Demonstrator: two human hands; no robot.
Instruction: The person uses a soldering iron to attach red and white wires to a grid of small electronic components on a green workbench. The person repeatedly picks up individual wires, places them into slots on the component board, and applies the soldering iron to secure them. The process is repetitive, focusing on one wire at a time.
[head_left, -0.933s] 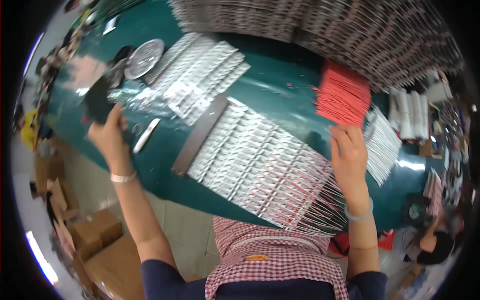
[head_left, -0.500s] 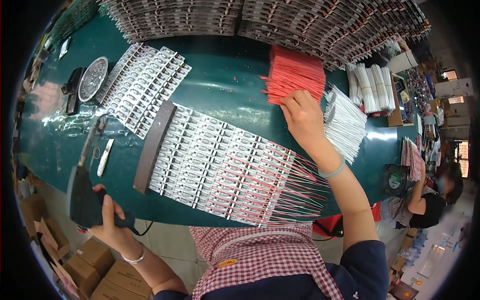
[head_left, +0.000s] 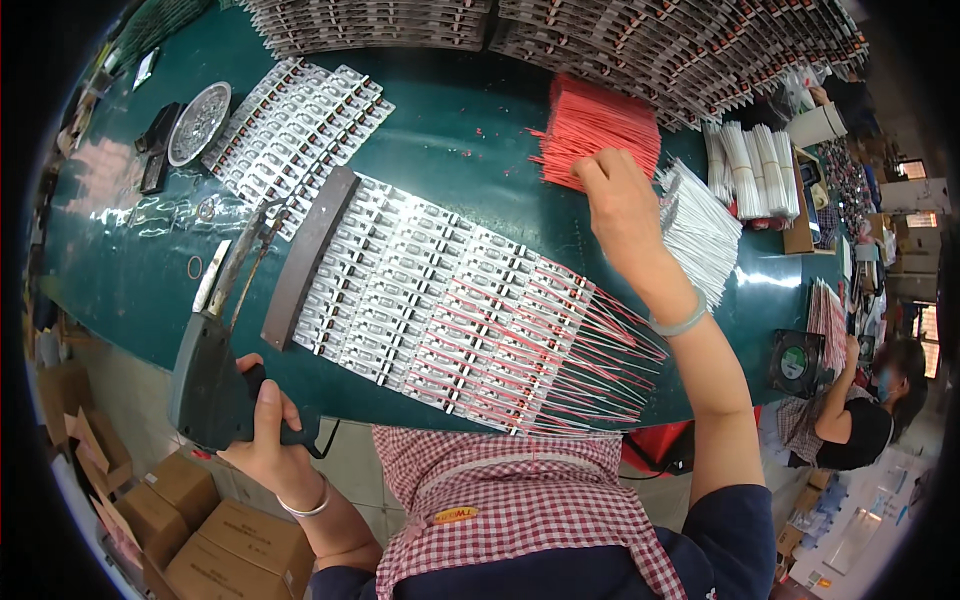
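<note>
Red, thin wires lie in a loose bundle toward the far side of the dark green worktop, their near ends fanned out. The right hand rests on the bundle's near edge with fingers pinched together, seemingly on a wire or two, though the knuckles hide the tips. The left hand is clenched around the handle of a dark grey pistol-shaped soldering tool, held at the near edge of the worktop with its long metal tip pointing away over the green surface.

Between the hands lies a wide panel of small white circuit strips, a brown bar along its left end and red wires trailing off its right end. A second, smaller panel of white strips sits farther back, beside a round metal dish. White wire bundles lie just right of the red ones.

Stacked strip panels along the far edge are cut off by the frame. Cardboard boxes stand on the floor at lower left, and another person sits at far right.
</note>
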